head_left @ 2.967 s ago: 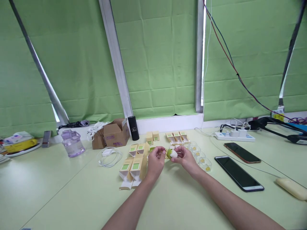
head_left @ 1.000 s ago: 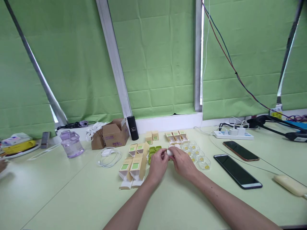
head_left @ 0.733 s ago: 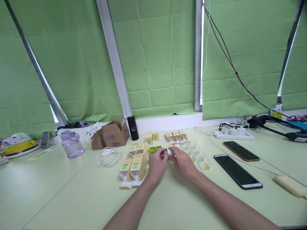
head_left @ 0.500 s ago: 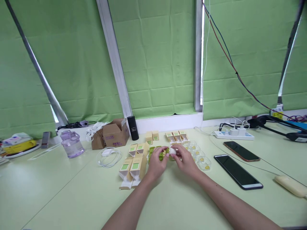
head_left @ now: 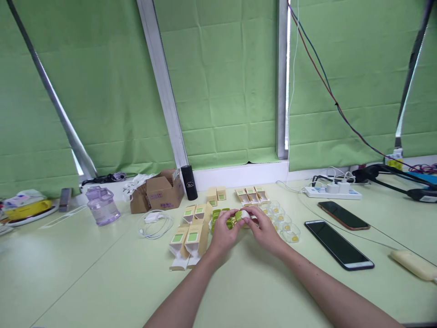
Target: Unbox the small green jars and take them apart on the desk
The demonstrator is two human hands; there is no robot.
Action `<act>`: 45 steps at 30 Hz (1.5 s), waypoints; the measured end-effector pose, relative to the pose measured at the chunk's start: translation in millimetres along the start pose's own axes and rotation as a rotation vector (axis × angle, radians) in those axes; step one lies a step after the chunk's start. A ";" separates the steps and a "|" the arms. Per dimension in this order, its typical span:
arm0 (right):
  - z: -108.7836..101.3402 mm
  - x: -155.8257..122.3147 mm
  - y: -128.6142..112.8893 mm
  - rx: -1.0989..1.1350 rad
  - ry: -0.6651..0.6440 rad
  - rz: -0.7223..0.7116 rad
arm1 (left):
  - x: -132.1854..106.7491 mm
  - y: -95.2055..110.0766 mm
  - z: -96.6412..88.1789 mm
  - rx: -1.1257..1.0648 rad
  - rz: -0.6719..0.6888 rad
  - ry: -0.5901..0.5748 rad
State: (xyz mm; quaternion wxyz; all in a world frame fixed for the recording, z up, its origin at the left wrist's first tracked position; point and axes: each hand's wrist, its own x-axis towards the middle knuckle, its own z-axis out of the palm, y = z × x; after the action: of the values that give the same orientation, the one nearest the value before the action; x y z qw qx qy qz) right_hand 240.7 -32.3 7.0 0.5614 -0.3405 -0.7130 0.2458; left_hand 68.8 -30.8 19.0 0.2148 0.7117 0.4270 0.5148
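Note:
My left hand [head_left: 222,233] and my right hand [head_left: 265,230] meet over the pale green table [head_left: 102,282], fingers pinched together round a small white and green object [head_left: 243,215]. Small green pieces [head_left: 217,214] lie just beyond the left fingers. Open tan cartons with green labels [head_left: 191,239] lie left of my left hand. Clear little cups with yellow bits [head_left: 290,231] sit right of my right hand. More small tan cartons [head_left: 251,194] stand behind.
Two dark phones [head_left: 337,248] lie to the right, with a white power strip [head_left: 332,193] behind them. A brown cardboard box [head_left: 164,190], black cylinder [head_left: 190,182], white cable [head_left: 156,224] and purple jug [head_left: 101,206] stand to the left. A cream object [head_left: 414,265] lies far right.
Both hands drew close together and lowered toward the table, then lifted slightly. The white and green object stays pinched between them and has been turned.

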 end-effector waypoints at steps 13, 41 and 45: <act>6.7 2.9 8.0 0.171 0.066 0.151 | 2.9 -1.9 4.1 0.031 -0.025 0.058; -20.8 13.7 -3.9 0.877 0.169 0.420 | 8.5 -6.2 -2.2 -0.488 -0.134 0.118; -24.9 16.2 -6.5 0.809 0.211 0.372 | 8.2 -8.2 -2.8 -0.492 -0.143 0.132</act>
State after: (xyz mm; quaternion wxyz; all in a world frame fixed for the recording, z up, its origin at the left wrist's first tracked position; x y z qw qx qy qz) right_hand 261.2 -24.9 28.2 0.6652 -0.2391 -0.4253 0.5651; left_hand 64.0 -19.9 18.4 0.3887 0.5711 0.3514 0.6319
